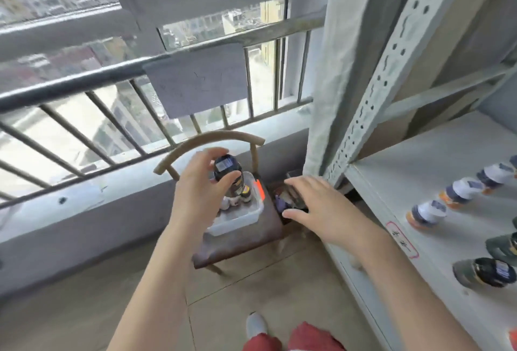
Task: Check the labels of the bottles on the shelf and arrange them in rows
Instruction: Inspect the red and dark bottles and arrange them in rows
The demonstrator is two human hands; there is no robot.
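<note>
My left hand (200, 185) grips a dark bottle with a black cap (228, 173), held just above a clear plastic box (240, 217) that stands on a chair seat. More bottles (233, 201) stand inside that box. My right hand (316, 208) hovers with fingers spread and relaxed, holding nothing, between the chair and the white shelf (414, 171). On the shelf a row of white bottles with dark caps (458, 192) runs diagonally, and dark green bottles with black caps (485, 272) stand nearer to me.
The wooden chair (237, 241) stands against a low wall under a railed window (134, 85). A perforated metal upright (372, 93) frames the shelf's left corner, with a curtain beside it. Dark clutter (282, 201) lies between chair and shelf. Tiled floor lies below.
</note>
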